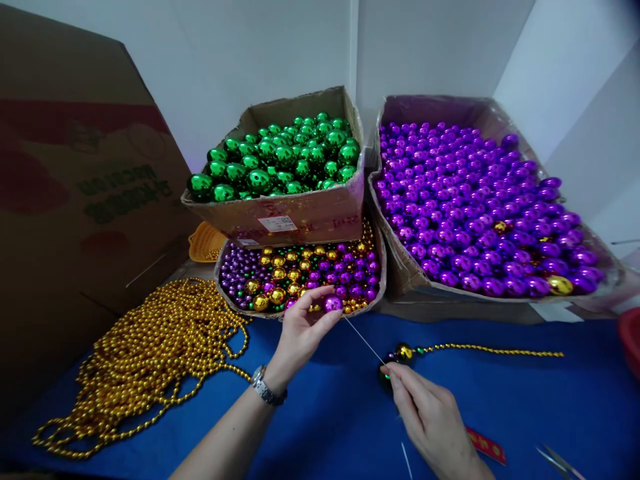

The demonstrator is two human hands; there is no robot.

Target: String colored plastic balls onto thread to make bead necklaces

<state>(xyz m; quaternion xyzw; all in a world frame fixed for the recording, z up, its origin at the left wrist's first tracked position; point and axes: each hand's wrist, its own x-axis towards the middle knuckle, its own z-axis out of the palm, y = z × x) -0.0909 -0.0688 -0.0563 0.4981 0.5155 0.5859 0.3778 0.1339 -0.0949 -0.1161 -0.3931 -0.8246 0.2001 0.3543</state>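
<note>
A shiny purple bead point(333, 304) sits between the thumb and fingers of my left hand point(303, 327), just above the low box of mixed beads point(383, 293). My right hand point(425, 407) pinches a long thin needle point(366, 343), whose far tip reaches close to the purple bead. Whether the tip is inside the bead's hole, I cannot tell. Behind my right fingertips lie a dark green bead point(384, 379), partly hidden, and a gold bead point(404, 352). From these a gold bead string point(490, 347) runs right across the blue cloth point(330, 400).
Green beads point(285, 157) fill a carton at the back; purple beads point(460, 200) fill a larger one at right. Gold bead chains point(155, 353) are heaped at left by a big cardboard box point(75, 200). Scissors point(560, 461), a red strip point(486, 445) and a red container point(631, 340) are at right.
</note>
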